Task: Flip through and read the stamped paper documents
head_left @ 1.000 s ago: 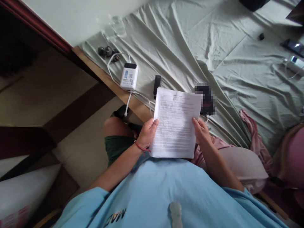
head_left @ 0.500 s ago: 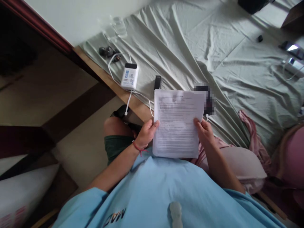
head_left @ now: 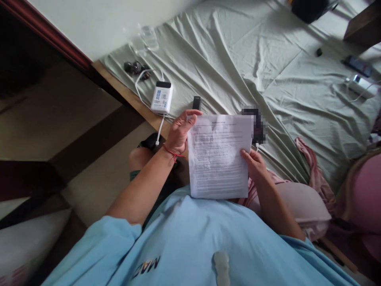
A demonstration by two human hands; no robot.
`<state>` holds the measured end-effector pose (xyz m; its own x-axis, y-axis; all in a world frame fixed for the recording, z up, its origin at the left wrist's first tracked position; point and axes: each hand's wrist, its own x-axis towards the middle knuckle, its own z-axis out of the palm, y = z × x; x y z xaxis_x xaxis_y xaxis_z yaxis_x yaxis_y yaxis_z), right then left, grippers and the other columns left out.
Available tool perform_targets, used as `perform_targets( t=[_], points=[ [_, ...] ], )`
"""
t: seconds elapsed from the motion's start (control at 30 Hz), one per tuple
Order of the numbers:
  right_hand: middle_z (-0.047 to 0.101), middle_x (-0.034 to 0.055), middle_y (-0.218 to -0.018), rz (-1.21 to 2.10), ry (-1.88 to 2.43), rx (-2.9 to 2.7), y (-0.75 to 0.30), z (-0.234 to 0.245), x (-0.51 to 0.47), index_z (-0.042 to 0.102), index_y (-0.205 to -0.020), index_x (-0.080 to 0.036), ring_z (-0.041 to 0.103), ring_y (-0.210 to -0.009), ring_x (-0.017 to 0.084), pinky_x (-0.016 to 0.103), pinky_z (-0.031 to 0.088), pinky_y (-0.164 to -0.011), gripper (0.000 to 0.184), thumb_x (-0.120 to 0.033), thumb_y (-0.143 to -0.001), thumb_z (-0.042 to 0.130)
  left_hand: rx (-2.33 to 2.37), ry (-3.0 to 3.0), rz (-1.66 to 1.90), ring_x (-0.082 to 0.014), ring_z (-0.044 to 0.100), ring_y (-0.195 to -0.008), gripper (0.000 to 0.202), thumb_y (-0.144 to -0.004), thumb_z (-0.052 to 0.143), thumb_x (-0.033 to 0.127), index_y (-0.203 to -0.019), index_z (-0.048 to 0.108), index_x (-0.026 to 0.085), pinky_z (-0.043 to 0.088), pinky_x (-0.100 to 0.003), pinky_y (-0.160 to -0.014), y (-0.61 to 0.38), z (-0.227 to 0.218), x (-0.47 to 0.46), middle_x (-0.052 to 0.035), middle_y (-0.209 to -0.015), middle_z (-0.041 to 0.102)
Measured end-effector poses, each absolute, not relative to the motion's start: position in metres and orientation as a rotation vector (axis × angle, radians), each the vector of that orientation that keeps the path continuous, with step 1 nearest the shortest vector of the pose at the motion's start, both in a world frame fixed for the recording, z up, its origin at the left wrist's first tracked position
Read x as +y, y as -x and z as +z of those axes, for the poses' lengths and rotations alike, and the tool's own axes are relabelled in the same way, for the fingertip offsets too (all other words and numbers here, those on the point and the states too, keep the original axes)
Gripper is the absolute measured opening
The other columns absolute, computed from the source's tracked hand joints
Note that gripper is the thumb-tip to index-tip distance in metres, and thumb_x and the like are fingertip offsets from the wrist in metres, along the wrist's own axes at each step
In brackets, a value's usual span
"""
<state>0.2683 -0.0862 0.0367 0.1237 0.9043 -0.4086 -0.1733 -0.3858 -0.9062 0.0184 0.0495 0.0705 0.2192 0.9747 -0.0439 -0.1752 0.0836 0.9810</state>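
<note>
A stack of printed white paper sheets [head_left: 218, 157] stands upright in front of my chest. My right hand [head_left: 254, 165] grips its right edge, thumb on the front. My left hand [head_left: 180, 131] has its fingers curled at the top left corner of the sheets, touching the upper edge; a red thread bracelet is on that wrist. Behind the paper, on the pale green bedsheet [head_left: 238, 51], lie a small black device [head_left: 196, 103] and a dark, blurred-out object [head_left: 257, 125].
A white power bank [head_left: 161, 96] with white cables lies near the bed's wooden edge [head_left: 131, 99], beside dark earphones [head_left: 135, 67]. A phone [head_left: 357, 65] and a white charger [head_left: 358, 85] lie far right. Pink cloth [head_left: 312, 167] and a pillow [head_left: 300, 208] sit right.
My left hand has slid up from the middle of the paper's left edge to its top left corner. The right hand keeps its grip.
</note>
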Motion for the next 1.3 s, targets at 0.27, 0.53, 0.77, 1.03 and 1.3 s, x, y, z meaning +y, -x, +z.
perform_targets(
  t=[0.27,0.53,0.77,1.03,1.3],
  points=[
    [0.073,0.0008,-0.082,1.276,1.525,-0.84,-0.265,0.036,-0.081,0.072,-0.107,-0.023,0.065,-0.073,0.018,0.026,0.048,-0.062,0.05,-0.066,-0.082,0.066,1.126,-1.064,1.092,-0.0175,0.058,-0.072,0.022,-0.088,0.058,0.032,-0.107,0.064,0.022,0.049,-0.029,-0.067,-0.027,0.067,0.05,-0.0032,-0.081,0.058],
    [0.067,-0.0021,-0.063,1.386,1.586,-0.766,-0.26,0.034,-0.068,0.071,-0.091,-0.021,0.054,-0.051,0.015,0.025,0.04,-0.048,0.043,-0.06,-0.073,0.071,1.469,-1.113,0.994,-0.0171,0.056,-0.069,0.016,-0.078,0.055,0.02,-0.092,0.062,0.015,0.044,-0.027,-0.063,-0.017,0.035,0.066,-0.004,-0.079,0.061],
    [0.063,-0.0026,-0.058,1.383,1.625,-0.775,-0.263,0.035,-0.053,0.067,-0.082,-0.021,0.053,-0.049,0.015,0.027,0.04,-0.047,0.037,-0.056,-0.071,0.071,1.767,-1.587,0.805,-0.021,0.06,-0.073,0.014,-0.077,0.058,0.01,-0.088,0.06,0.019,0.047,-0.033,-0.077,-0.006,0.033,0.078,-0.0043,-0.074,0.066],
    [0.059,-0.0031,-0.054,1.367,1.654,-0.801,-0.265,0.027,-0.04,0.062,-0.073,-0.022,0.05,-0.048,0.014,0.026,0.038,-0.047,0.035,-0.056,-0.069,0.071,1.809,-1.761,0.629,-0.0256,0.063,-0.082,0.026,-0.073,0.061,0.005,-0.095,0.058,0.019,0.051,-0.039,-0.086,-0.012,0.035,0.084,-0.0068,-0.083,0.067],
    [0.061,-0.0021,-0.054,1.383,1.653,-0.821,-0.268,0.024,-0.041,0.064,-0.075,-0.021,0.052,-0.048,0.014,0.026,0.038,-0.046,0.036,-0.055,-0.069,0.072,1.802,-1.941,0.691,-0.0336,0.053,-0.125,0.04,-0.075,0.057,-0.003,-0.112,0.058,0.014,0.042,-0.048,-0.112,-0.021,0.039,0.066,-0.0203,-0.128,0.056]
  ],
)
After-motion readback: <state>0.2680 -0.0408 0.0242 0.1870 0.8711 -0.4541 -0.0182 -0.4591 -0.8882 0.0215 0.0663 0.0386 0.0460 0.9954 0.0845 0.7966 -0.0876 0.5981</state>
